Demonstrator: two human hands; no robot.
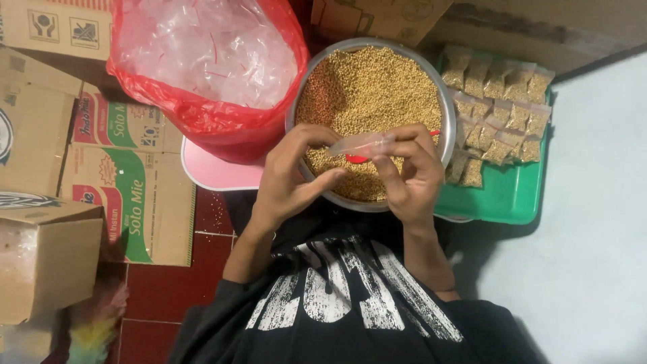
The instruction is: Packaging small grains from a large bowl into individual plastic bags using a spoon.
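Observation:
Both my hands hold one small clear plastic bag [360, 143] above a round metal bowl [294, 108] full of yellowish-brown seeds [371, 87]. My left hand [290, 175] pinches the bag's left end between thumb and fingers. The bag's right end is gripped by my right hand [411, 172]. The bag looks empty. A red scoop [357, 159] lies in the seeds, mostly hidden under the bag and my fingers.
A green tray [505, 199] right of the bowl carries several filled seed packets [502, 111]. A red plastic sack [202, 121] of empty clear bags sits left of the bowl on a pink stool [216, 176]. Cardboard boxes [128, 195] stand at far left.

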